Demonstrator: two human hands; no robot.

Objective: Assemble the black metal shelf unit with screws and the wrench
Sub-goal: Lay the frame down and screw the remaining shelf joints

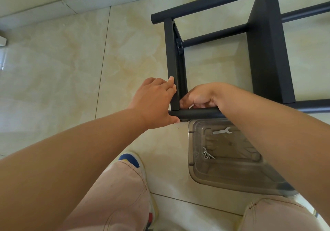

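Observation:
The black metal shelf unit (267,52) lies on its side on the tiled floor. My left hand (155,102) grips the near corner, fingers on the flat end bar (172,56) and thumb under the near round tube (196,114). My right hand (200,97) reaches over that tube, its fingertips curled and pinched together at the inner corner of the joint. What they pinch is hidden. A silver wrench (222,131) and a few screws (207,155) lie in a clear plastic container (232,180) just below the tube.
My knees in pink trousers (116,198) and one shoe (130,159) fill the bottom of the view. A grey skirting strip (53,4) runs along the far wall. Bare tile lies to the left of the frame.

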